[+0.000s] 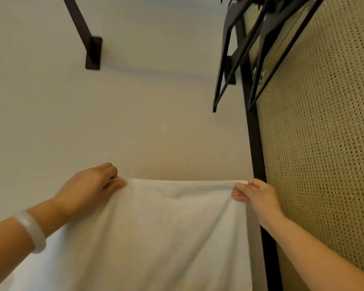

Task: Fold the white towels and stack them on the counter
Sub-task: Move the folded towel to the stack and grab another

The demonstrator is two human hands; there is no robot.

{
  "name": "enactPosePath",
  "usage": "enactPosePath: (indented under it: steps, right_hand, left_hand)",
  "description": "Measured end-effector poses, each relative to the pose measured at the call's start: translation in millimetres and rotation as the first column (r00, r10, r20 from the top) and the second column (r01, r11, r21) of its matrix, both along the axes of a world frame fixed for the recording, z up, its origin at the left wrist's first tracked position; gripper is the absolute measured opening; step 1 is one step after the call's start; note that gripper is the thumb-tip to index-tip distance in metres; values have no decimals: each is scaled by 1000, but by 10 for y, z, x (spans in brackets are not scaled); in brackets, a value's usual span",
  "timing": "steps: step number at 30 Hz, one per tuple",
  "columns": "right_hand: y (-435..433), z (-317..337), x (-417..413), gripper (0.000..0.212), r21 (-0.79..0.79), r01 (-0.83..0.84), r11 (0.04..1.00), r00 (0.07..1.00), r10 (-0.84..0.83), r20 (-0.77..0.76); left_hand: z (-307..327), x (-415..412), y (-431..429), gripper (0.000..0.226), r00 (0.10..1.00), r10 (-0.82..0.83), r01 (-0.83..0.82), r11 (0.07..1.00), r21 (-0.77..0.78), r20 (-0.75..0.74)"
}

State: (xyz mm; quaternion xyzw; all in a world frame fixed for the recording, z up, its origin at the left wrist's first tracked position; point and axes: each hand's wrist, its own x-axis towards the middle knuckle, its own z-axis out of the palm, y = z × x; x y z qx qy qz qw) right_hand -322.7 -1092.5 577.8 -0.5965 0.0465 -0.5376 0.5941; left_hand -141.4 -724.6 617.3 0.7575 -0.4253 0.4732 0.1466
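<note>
1. Left hand (93, 184): pinched shut on one top corner of the white towel (156, 232), thumb & fingers bunched over the cloth. Pale bangle (31, 231) on that wrist.
2. Right hand (253, 193): fingers curled tight on the other top corner, fingertips (239, 195) wrapped round the edge.
3. Towel: top edge stretched roughly level btwn the two hands, w/ a slight sag near the middle. The rest hangs down below both hands & runs out of frame. Held up in front of a plain wall (135, 112).
4. Counter & any stack: not in view, can't tell where they are.
5. Just beside the right hand, on its outer side: dark frame post (255, 148) & a woven cane panel (324, 143). Above the right hand, well apart: dark hangers (225, 66). Above the left hand, well apart: dark wall bracket (93, 52).
6. Step, I'd judge: towel spread out, ready for the first fold, i.e. bringing corners together. Task looks early for this towel.
7. Risks:
 - Right hand sits v. close to the post & panel; swinging outward could knock knuckles or snag terry loops on the cane.
 - Grips are at the very corners; a loose pinch during a shake = corner slips, towel drops.
 - Sag in the top edge → corners may not meet square, so a lopsided fold & wobbly stack.
 - Lower edge unseen; it could drag on smth below.
</note>
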Motion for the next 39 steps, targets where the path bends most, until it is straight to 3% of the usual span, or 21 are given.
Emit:
enactPosePath:
  steps: [6, 9, 10, 13, 15, 18, 20, 25, 28, 31, 34, 36, 39]
  right_hand:
    - [68, 513, -139, 19, -125, 55, 991, 996, -62, -58]
    - [77, 682, -180, 21, -156, 71, 985, 980, -98, -174]
    - [77, 759, -186, 20, -164, 101, 981, 976, -130, -177]
    - [91, 1078, -192, 11, -143, 190, 971, 976, -202, -76]
    - [68, 1169, -142, 15, -131, 181, 975, 971, -198, -132]
    - [-32, 952, -54, 32, -126, 123, 984, 949, -154, -276]
    - [-63, 731, -23, 37, -109, 84, 991, 942, -115, -316]
    - [-58, 488, 1, 51, -6, -53, 999, 968, 50, -246]
    - [-8, 558, -69, 44, -16, -79, 997, 974, 74, -212]
    - [58, 759, -219, 40, -52, -59, 997, 984, 50, -168]
    - [113, 1128, -387, 30, -92, -24, 995, 997, 16, -79]
    - [99, 1308, -433, 27, -98, -23, 995, 998, 18, -54]
    - [4, 1288, -337, 31, -74, -52, 996, 990, 42, -132]
  left_hand:
    - [499, -115, 136, 47, 985, -59, 77, 991, -108, 161]
    - [595, -150, 114, 52, 984, 70, -82, 994, 70, 161]
    - [656, -155, 115, 51, 985, 63, -72, 996, 54, 160]
    - [973, -312, 128, 41, 973, 11, 36, 979, -202, 229]
    - [1090, -375, 133, 37, 955, 63, -16, 987, -162, 291]
    - [880, -240, 172, 39, 986, 25, -31, 999, 38, 165]
    - [632, -91, 211, 48, 996, -11, 4, 997, 75, 89]
    - [381, 100, 200, 54, 997, -74, 72, 994, 87, 17]
    - [443, 55, 232, 54, 997, -81, 78, 986, 144, 13]
    - [609, -112, 271, 37, 997, -62, 54, 982, 179, 39]
    - [974, -379, 315, 24, 992, -61, 58, 998, 26, 109]
    - [1171, -484, 320, 23, 994, -65, 69, 997, -43, 85]
    - [1093, -368, 260, 24, 1000, -16, 18, 999, 51, -26]
